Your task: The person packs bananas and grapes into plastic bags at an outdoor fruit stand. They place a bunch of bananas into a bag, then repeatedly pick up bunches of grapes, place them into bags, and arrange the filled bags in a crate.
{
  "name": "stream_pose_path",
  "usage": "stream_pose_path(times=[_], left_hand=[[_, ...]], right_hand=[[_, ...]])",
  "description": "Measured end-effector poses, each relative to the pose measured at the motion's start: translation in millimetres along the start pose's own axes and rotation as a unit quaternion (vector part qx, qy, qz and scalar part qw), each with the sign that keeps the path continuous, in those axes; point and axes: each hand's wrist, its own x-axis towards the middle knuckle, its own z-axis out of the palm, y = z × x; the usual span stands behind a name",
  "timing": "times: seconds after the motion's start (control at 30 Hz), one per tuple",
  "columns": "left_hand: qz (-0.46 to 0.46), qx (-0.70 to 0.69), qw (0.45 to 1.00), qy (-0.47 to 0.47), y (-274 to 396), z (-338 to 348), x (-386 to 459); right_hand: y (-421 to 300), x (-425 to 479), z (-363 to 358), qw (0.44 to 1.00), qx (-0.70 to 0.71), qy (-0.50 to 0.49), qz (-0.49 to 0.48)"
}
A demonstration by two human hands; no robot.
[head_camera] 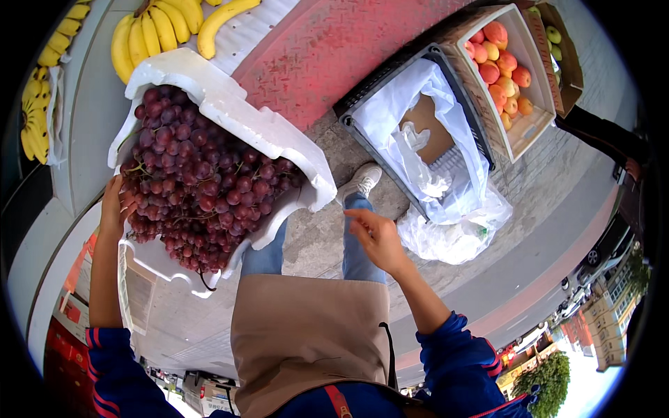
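Observation:
A white polystyrene foam box (261, 123) with a jagged rim stands before me, heaped with bunches of red grapes (201, 172). At the left side of the box is my left hand (114, 206); its parted fingertips touch the outermost grapes, and no grip on them shows. My right hand (379, 237) hangs in the air to the right of the box, above my leg. Its index finger points out and the other fingers are loosely bent, with nothing visible in them. A bare grape stem (207, 282) sticks out over the box's near edge.
A black plastic crate (360, 125) lined with a white plastic bag (444, 94) stands right, beside a crumpled clear bag (454, 243). Beyond it are a crate of apples (504, 70) and a carton (569, 96) of green fruit. Bananas (157, 28) lie at upper left.

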Motion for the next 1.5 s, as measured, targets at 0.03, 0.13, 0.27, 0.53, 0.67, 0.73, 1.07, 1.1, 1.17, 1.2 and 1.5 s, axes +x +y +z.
stream_pose_path(times=[0.03,0.13,0.27,0.53,0.67,0.73,1.07,1.1,1.17,1.2,1.5], left_hand=[[0.019,0.067,0.997,0.04,-15,-7,4],[0.171,0.05,0.978,0.108,-15,35,-43],[0.322,0.055,0.944,0.038,-22,109,-114],[0.259,0.076,0.92,-0.283,-28,294,-208],[0.289,0.035,0.911,-0.292,8,415,-189],[0.284,-0.048,0.908,-0.304,22,480,-168],[0.421,0.3,0.846,-0.136,3,647,6],[0.412,0.329,0.843,-0.109,7,643,10],[0.419,0.365,0.829,-0.065,14,633,24],[0.426,0.355,0.83,-0.065,19,627,26],[0.448,0.37,0.8,-0.151,22,651,36]], right_hand=[[23,7,-14,0.999,-0.004,0.044,0.012],[114,32,-50,0.979,0.063,0.191,0.035],[207,86,-97,0.941,0.157,0.276,0.118],[316,291,-105,0.852,0.266,0.419,0.165],[287,337,-85,0.871,0.251,0.336,0.257],[292,331,-83,0.893,0.168,0.326,0.261],[328,212,-137,0.954,0.144,0.252,0.077],[333,202,-143,0.954,0.147,0.249,0.083],[339,184,-153,0.954,0.154,0.24,0.09],[334,175,-158,0.955,0.171,0.229,0.078],[379,121,-192,0.934,0.024,0.298,0.195]])
